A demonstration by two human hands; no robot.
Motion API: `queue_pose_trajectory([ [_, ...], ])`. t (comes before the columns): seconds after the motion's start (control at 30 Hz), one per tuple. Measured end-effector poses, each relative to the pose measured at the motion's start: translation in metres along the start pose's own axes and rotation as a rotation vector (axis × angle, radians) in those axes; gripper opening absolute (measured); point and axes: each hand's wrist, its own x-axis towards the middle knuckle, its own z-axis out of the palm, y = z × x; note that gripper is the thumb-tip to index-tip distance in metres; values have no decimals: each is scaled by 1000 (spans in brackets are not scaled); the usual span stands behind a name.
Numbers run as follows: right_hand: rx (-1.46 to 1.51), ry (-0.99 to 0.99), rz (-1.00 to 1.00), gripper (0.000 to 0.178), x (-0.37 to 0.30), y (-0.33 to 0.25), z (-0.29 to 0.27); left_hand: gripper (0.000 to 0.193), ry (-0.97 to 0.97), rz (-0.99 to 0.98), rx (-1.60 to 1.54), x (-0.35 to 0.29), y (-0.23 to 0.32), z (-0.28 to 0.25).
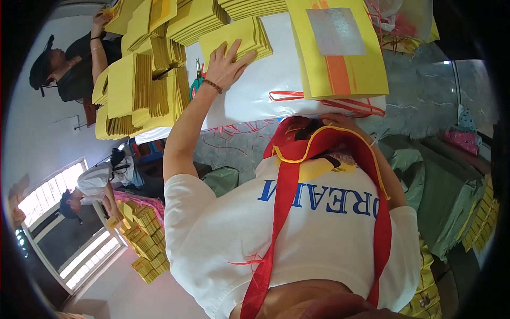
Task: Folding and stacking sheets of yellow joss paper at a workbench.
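The white T-shirt and red apron come nearest. Beyond them, the left hand rests with fingers spread wide on a stack of folded yellow sheets, directly under their tips. Teal-handled scissors lie just left of these fingers on the white-covered bench; a bigger yellow pile stands to their right. The right hand is at the near edge, its fingers' state impossible to tell.
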Motion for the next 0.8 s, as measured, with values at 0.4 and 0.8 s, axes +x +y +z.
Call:
queue_pose_trajectory([
  [0.4,-87,137,-39,33,-112,-87,-82,61,-57,-23,-6,2,-4,-7],
  [0.8,-620,343,-888,28,-50,-186,-74,74,-10,-154,-43,24,11,-44],
])
